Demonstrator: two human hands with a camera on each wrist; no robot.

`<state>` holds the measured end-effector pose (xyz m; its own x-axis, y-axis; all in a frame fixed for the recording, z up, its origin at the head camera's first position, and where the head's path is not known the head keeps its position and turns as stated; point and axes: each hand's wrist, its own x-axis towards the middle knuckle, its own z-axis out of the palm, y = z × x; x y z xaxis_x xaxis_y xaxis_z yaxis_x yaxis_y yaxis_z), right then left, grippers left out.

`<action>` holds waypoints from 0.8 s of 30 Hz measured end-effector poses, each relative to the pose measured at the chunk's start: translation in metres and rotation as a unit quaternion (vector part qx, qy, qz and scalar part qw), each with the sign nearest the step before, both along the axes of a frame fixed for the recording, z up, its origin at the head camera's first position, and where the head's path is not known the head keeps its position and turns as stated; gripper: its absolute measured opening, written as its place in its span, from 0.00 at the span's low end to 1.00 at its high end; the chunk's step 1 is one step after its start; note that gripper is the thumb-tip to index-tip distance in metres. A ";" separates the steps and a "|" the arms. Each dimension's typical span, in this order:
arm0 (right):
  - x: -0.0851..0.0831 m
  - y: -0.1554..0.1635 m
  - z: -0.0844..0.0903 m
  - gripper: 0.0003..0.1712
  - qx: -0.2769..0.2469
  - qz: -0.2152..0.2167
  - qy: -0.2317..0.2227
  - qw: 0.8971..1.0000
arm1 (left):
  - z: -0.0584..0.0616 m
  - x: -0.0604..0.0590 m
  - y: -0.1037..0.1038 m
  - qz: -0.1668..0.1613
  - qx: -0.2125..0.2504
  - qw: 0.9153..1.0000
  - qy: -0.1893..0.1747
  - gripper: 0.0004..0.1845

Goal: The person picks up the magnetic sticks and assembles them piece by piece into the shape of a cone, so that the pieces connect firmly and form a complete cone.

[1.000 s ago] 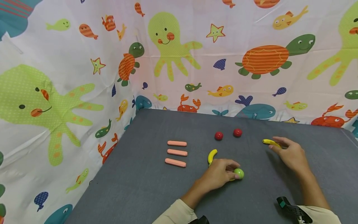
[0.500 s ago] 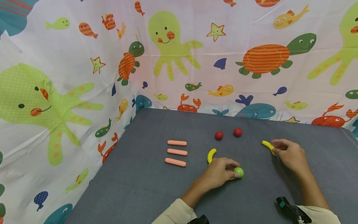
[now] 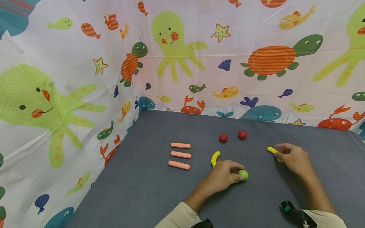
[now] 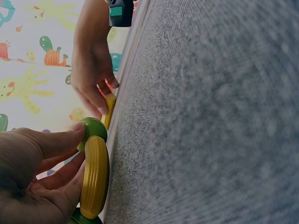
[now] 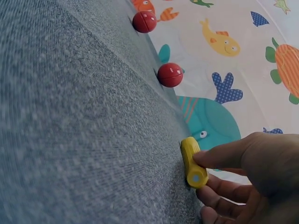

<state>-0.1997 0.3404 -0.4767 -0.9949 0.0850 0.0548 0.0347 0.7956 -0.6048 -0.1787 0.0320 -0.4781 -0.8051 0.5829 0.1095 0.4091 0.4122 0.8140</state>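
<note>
"Head view, just right of the lower middle: what is the left hand [image 3: 220, 176] doing?"

"Pinching a green ball [image 3: 243, 175]. Left wrist view shows the thumb on it, left of centre in the frame."

"And the curved yellow piece [image 4: 95, 177] in that view?"

"Just below the ball, lower left of the frame, alongside the fingers. I cannot tell whether they touch it. Something dark green [image 4: 85, 216] shows beneath it at the bottom edge."

"What about the right hand [image 3: 295, 160]?"

"Right of the head frame, grasping a yellow banana [image 3: 272, 150] between thumb and fingers. Right wrist view puts it at lower right, with a pale round spot [image 5: 196, 178] on its near end. Whether it touches the table, I cannot tell."

"Anything else on the grey table [image 3: 134, 190]?"

"In the head view, another yellow banana [image 3: 215, 157], partly behind the left hand; two red balls [image 3: 223, 138], apart, above and right of it; and three pink sticks [image 3: 181, 155] stacked in a column near the middle."

"Behind?"

"A pale curtain [image 3: 182, 4] printed with sea animals, across the top and left."
</note>
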 end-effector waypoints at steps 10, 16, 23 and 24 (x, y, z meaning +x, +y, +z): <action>-0.002 0.004 0.005 0.22 0.017 0.010 -0.049 0.999 | -0.002 0.000 0.000 -0.002 -0.001 1.000 0.011 0.16; -0.001 0.000 0.010 0.21 0.012 0.010 -0.060 0.998 | -0.001 -0.001 -0.001 -0.001 0.003 1.000 0.002 0.15; 0.000 -0.009 0.021 0.25 -0.020 0.019 -0.078 0.997 | -0.001 -0.003 -0.002 0.000 0.012 1.000 0.006 0.14; 0.000 -0.011 0.023 0.26 -0.026 0.021 -0.084 0.996 | -0.001 -0.003 -0.002 0.001 0.013 1.000 0.007 0.14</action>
<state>-0.1999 0.3296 -0.4539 -0.9923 0.0408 -0.1166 0.1059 0.7660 -0.6340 -0.1815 0.0298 -0.4791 -0.8051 0.5774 0.1358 0.4195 0.3924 0.8186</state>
